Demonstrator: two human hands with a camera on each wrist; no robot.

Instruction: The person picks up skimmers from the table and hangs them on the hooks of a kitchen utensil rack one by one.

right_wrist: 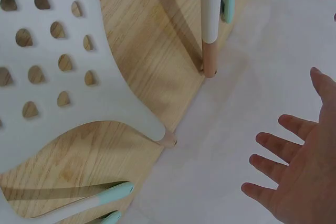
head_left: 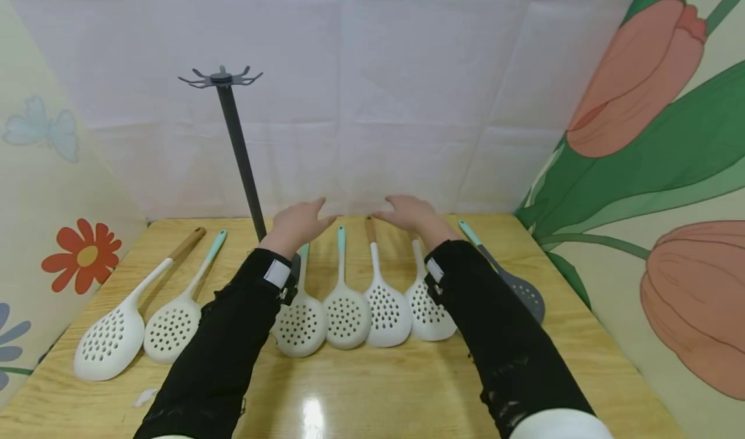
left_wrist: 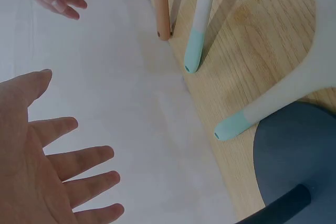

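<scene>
Our left hand (head_left: 297,224) and right hand (head_left: 410,214) hover spread and empty above the skimmer handles (head_left: 341,240), so we judge that nothing is picked yet. The skimmers (head_left: 347,311) lie in a row on the table (head_left: 372,387), the rack (head_left: 224,78) standing behind; next we would need to close on one handle.

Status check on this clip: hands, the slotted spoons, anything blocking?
Left hand open, right hand open, both holding nothing. Seven slotted spoons flat in a row on the wooden table; white slotted spoon with wooden handle nearest the hands. Dark grey hook stand behind left hand.

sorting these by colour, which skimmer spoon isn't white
The grey skimmer at the far right of the row, partly behind the right sleeve; the other six have white heads.
</scene>
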